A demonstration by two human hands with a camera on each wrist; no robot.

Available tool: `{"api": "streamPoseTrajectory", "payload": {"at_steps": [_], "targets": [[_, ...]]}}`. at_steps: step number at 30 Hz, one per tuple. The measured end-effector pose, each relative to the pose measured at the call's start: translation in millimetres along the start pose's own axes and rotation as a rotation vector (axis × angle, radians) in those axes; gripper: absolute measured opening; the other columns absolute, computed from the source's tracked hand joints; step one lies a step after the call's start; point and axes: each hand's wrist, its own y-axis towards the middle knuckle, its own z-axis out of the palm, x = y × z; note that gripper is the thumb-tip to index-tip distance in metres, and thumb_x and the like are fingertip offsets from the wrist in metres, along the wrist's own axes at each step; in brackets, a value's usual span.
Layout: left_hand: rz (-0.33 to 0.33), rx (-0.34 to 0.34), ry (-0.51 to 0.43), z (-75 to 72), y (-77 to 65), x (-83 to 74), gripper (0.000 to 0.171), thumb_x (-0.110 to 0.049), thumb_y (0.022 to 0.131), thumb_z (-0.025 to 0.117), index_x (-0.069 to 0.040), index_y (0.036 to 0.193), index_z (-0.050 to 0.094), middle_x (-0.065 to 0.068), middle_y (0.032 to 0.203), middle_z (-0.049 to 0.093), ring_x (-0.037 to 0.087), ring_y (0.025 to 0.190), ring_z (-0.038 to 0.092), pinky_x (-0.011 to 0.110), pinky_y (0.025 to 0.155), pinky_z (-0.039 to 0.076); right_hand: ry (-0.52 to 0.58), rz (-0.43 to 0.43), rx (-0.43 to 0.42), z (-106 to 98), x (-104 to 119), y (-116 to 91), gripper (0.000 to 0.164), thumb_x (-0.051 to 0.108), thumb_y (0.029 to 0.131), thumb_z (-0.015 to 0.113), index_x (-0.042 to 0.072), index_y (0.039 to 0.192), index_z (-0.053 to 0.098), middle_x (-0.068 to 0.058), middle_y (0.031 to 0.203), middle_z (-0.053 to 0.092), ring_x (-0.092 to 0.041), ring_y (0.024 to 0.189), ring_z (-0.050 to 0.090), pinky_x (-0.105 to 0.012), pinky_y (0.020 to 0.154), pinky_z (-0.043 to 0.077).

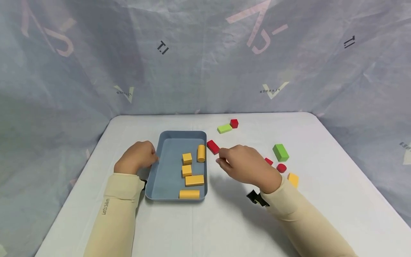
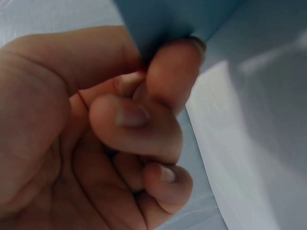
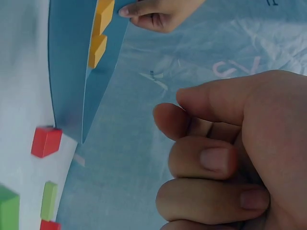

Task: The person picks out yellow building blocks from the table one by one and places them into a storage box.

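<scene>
At the left, my left hand (image 1: 137, 157) pinches the left rim of a shallow blue-grey tray (image 1: 167, 167). In the left wrist view, the thumb and a curled finger (image 2: 175, 72) grip the tray's wall (image 2: 168, 21). Inside the tray lie several yellow blocks, among them a cylinder (image 1: 201, 153), a cube (image 1: 187, 159) and a long block (image 1: 194, 180). My right hand (image 1: 245, 164) is above the table, right of the tray, with its fingers curled and nothing between them. Close by its fingertips is a red block (image 1: 213, 147), beside the tray's right wall.
Toward the back of the white table (image 1: 224, 228) lie a light green block (image 1: 224, 129) and a red block (image 1: 234, 123). Beyond my right wrist are a green block (image 1: 280, 152), a red round piece (image 1: 281, 168), another red piece (image 1: 268, 161) and a yellow block (image 1: 293, 179).
</scene>
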Motion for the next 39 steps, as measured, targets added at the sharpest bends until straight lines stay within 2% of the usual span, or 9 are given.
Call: {"api": "streamPoseTrajectory", "payload": {"at_steps": [5,14,21,24,27,32,39], "targets": [[0.003,0.009,0.001,-0.5,0.0,0.4,0.044,-0.014,0.094,0.065,-0.018,0.053,0.048,0.001,0.057,0.06,0.018,0.052,0.045,0.032,0.05,0.036,-0.021,0.002,-0.034,-1.3,-4.6,-10.8,0.022,0.029,0.098,0.067,0.024,0.078,0.06,0.013,0.068,0.051,-0.007,0.058,0.046,-0.027,0.056,0.042],[0.007,0.011,0.001,0.6,-1.3,-0.3,0.042,-0.015,0.094,0.066,-0.018,0.055,0.051,0.001,0.059,0.062,0.018,0.053,0.046,0.032,0.051,0.037,-0.025,0.041,-0.053,-6.9,-12.6,-27.7,0.012,0.031,0.094,0.073,0.023,0.087,0.067,0.01,0.086,0.056,-0.009,0.074,0.05,-0.026,0.059,0.044],[-0.005,0.016,0.002,-0.7,-1.3,1.4,0.034,-0.016,0.095,0.067,-0.012,0.062,0.065,0.002,0.061,0.064,0.02,0.057,0.051,0.034,0.054,0.04,-0.038,0.066,-0.042,-8.7,-24.6,-37.5,0.009,0.029,0.095,0.07,0.021,0.096,0.073,0.005,0.103,0.064,-0.017,0.088,0.056,-0.03,0.065,0.047],[0.001,0.02,0.005,-0.4,-0.9,1.4,0.03,-0.016,0.095,0.067,-0.01,0.066,0.069,0.002,0.063,0.065,0.02,0.058,0.052,0.034,0.055,0.041,-0.046,0.109,-0.034,-8.6,-32.0,-44.2,0.014,0.03,0.095,0.07,0.018,0.101,0.074,-0.001,0.11,0.067,-0.021,0.092,0.059,-0.035,0.073,0.05],[0.006,0.022,0.004,-1.4,-1.5,0.7,0.033,-0.016,0.095,0.066,-0.012,0.062,0.063,0.003,0.062,0.065,0.02,0.057,0.051,0.034,0.054,0.04,-0.052,0.168,-0.042,-6.9,-40.4,-51.4,0.019,0.029,0.096,0.068,0.013,0.104,0.073,-0.006,0.112,0.067,-0.025,0.093,0.062,-0.041,0.079,0.053],[0.021,0.018,0.007,-3.8,-1.5,-1.3,0.041,-0.014,0.094,0.064,-0.017,0.055,0.052,0.002,0.06,0.062,0.018,0.054,0.047,0.033,0.052,0.038,-0.03,0.284,-0.045,-4.2,-54.5,-64.5,0.026,0.029,0.096,0.065,0.009,0.111,0.072,-0.008,0.108,0.065,-0.019,0.088,0.06,-0.041,0.073,0.054],[0.012,0.021,0.008,-2.6,-1.2,-1.8,0.04,-0.014,0.093,0.063,-0.017,0.056,0.051,0.001,0.06,0.062,0.018,0.054,0.046,0.032,0.052,0.037,0.01,0.384,0.006,-7.7,-67.4,-80.7,0.02,0.031,0.095,0.067,0.013,0.103,0.07,-0.007,0.103,0.063,-0.018,0.082,0.058,-0.04,0.07,0.05]]}}
